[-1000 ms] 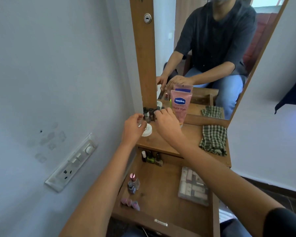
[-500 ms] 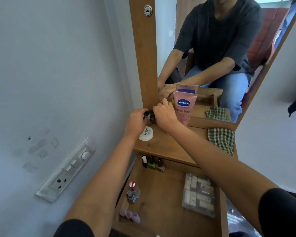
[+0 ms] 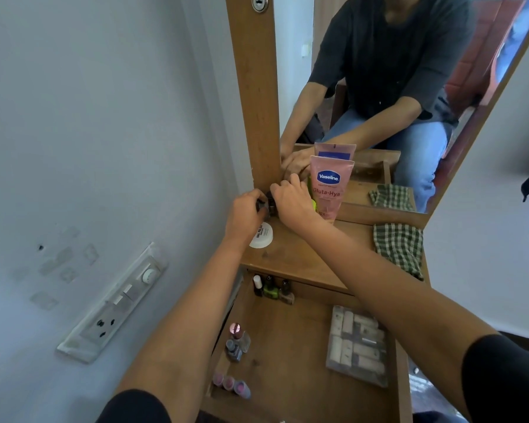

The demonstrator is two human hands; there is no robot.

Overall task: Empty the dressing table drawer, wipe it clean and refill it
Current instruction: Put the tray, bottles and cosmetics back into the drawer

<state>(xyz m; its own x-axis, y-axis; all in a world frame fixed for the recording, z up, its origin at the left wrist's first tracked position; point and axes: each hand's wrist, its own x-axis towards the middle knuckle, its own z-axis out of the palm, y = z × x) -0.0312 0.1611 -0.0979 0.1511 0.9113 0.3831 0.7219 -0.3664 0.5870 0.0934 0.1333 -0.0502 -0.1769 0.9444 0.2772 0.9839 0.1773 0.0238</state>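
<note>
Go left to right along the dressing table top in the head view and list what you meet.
left hand → small dark bottles, held between both hands → right hand → pink Vaseline tube → green checked cloth. The white jar is left out, since it overlaps the left hand and the bottles.

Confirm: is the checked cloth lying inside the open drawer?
No, the checked cloth lies up on the table top at the right, above the open drawer.
</note>
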